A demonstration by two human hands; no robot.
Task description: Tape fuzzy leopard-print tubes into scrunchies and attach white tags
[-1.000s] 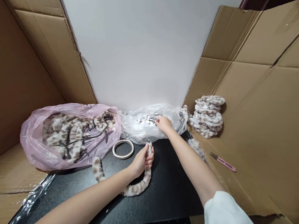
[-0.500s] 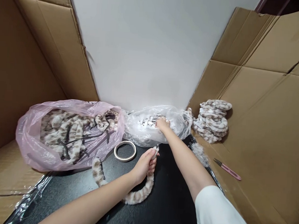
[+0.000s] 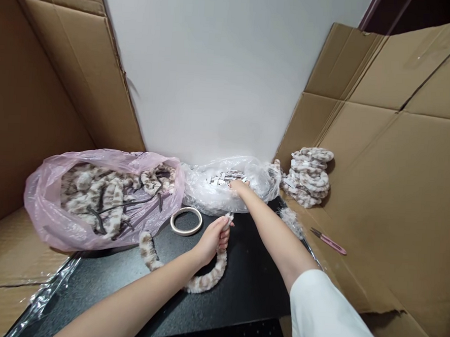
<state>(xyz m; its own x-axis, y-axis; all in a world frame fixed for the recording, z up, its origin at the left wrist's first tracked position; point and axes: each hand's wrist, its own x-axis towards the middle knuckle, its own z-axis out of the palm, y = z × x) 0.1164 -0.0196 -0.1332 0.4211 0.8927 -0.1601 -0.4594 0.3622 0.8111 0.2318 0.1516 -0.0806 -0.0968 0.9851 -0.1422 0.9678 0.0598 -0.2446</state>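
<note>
My left hand (image 3: 212, 240) is closed around one end of a furry, brown-and-white spotted tube (image 3: 206, 282), with the fluffy tip poking out above the fingers. The rest of the tube curves over the dark tabletop, passing behind my left forearm. My right hand (image 3: 239, 186) reaches into a clear plastic bag (image 3: 201, 190) holding many small white labels (image 3: 221, 178). Its fingers are curled down among the labels, and what they grip is hidden.
On the left lies a pink plastic bag (image 3: 42, 193) with furry pieces and dark cords. A tape roll (image 3: 185, 232) rests near its edge. At right are stacked furry loops (image 3: 310, 179), loose fluff (image 3: 291, 221) and pink-handled snips (image 3: 334, 243). Cardboard walls (image 3: 407, 174) stand at both sides.
The view has shifted slightly, so most things sit a little further left. My right hand stays in the label bag with its fingers lower among the labels. My left hand keeps its hold.
</note>
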